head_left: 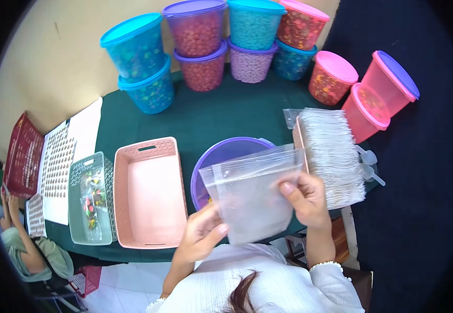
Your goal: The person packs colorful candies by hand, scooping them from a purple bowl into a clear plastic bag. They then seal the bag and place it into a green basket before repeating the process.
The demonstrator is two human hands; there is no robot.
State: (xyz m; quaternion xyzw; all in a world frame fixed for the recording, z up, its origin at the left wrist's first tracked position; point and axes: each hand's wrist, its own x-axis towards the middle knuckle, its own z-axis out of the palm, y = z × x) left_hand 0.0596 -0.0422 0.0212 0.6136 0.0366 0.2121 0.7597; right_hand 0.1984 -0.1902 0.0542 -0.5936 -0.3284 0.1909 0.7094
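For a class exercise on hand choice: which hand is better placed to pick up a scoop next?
Right hand, probably: the scoops lie on its side, beyond the white stack. The left hand is farther off and, also on the clear bag, could support it alone.

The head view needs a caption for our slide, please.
Both hands hold a clear bag in front of a purple tub on green cloth.

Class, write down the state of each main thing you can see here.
Clear bag: flat, in left hand and right hand
Purple tub: open
Pink basket: open, upright
Green basket: open, holding small packets
Top-left turquoise tub: lidded, stacked
Bag stack: upright row
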